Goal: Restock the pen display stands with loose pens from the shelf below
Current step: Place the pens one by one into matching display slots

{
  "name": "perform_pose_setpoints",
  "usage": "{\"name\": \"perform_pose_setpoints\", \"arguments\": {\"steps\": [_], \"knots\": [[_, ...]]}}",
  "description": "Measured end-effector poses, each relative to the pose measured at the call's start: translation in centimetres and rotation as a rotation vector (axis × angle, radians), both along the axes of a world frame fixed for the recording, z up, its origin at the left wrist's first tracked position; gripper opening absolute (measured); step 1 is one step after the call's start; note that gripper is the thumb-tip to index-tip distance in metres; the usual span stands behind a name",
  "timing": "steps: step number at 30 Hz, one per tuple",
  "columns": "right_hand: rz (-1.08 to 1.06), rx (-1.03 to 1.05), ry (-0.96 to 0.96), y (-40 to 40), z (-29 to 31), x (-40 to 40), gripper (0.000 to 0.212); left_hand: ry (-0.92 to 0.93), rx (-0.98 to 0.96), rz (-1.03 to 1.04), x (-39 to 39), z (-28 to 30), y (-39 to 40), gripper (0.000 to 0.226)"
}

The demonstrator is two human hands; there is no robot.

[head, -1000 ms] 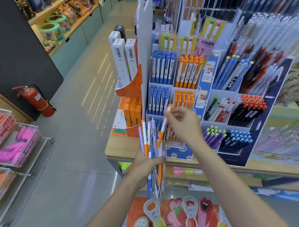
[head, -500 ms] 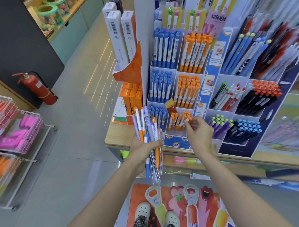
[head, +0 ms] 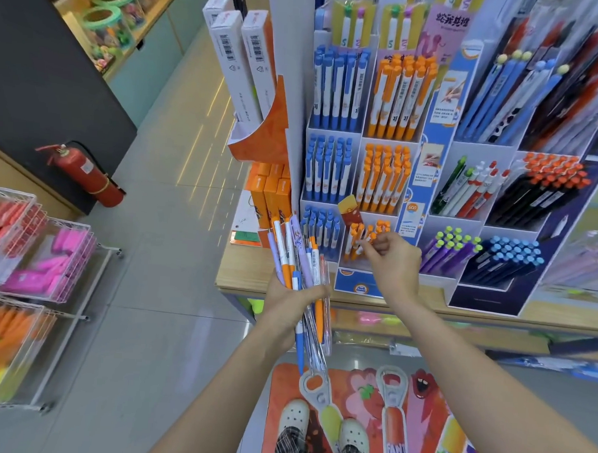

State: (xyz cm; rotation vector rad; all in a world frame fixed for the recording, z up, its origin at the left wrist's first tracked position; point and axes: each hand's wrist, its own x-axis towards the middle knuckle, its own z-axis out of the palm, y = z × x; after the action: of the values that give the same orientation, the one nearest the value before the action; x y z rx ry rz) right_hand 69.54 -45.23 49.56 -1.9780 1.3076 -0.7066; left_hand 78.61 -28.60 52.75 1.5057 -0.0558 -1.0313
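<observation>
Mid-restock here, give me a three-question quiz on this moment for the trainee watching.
1. True or false: the left hand grips a bundle of loose pens.
2. The right hand is at which compartment? A) top blue pens B) bottom orange pens C) purple pens
3. Fill in: left of the stand, on the floor, lies a red fire ____.

Key: 1 true; 2 B; 3 extinguisher.

Head view, angled downward, near pen stand (head: 357, 194)
</observation>
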Motion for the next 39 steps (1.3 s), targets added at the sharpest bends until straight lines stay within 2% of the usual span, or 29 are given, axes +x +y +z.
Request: {"name": "perform_pose_setpoints", "arguments": {"steps": [5, 12, 16, 19, 22, 26, 28, 30, 34, 39], "knots": [[0.046, -0.045, 0.039, -0.4, -0.3, 1.1, 0.019, 0.006, -0.003, -0.014, 0.0, -0.2, -0.2, 0.061], [0.082, 0.046, 0.014, 0.4, -0.2, 0.2, 0.027, -0.008, -0.021, -0.032, 0.0, 0.0, -0.1, 0.068], [0.148, -0.107, -0.027, 1.1, 0.8, -0.7, 0.026, -0.033, -0.039, -0.041, 0.1, 0.6, -0.2, 0.062], [0.258, -0.144, 0.094, 1.2, 1.2, -1.0, 0.036, -0.038, -0.063, -0.04, 0.1, 1.2, -0.2, 0.053], [0.237, -0.073, 0.058, 1.7, 2.9, -1.5, 0.036, -0.067, -0.072, -0.057, -0.1, 1.6, 0.0, 0.056], [0.322, 0.341, -0.184, 3.0, 7.1, -1.4, 0.016, -0.129, -0.063, -0.104, -0.5, 2.3, 0.0, 0.079], [0.36, 0.357, -0.187, 4.0, 8.3, -1.2, 0.019, -0.161, -0.077, -0.134, -0.8, 2.6, -0.1, 0.086], [0.306, 0.322, -0.172, 4.5, 8.9, -1.1, 0.019, -0.177, -0.091, -0.149, -1.0, 2.6, -0.2, 0.084], [0.249, 0.343, -0.102, 4.7, 9.0, -0.9, 0.019, -0.172, -0.09, -0.169, -1.2, 2.2, -0.2, 0.077], [0.229, 0.384, -0.131, 4.2, 9.3, 0.1, 0.015, -0.126, -0.093, -0.133, -1.2, 2.1, -0.7, 0.06]]}}
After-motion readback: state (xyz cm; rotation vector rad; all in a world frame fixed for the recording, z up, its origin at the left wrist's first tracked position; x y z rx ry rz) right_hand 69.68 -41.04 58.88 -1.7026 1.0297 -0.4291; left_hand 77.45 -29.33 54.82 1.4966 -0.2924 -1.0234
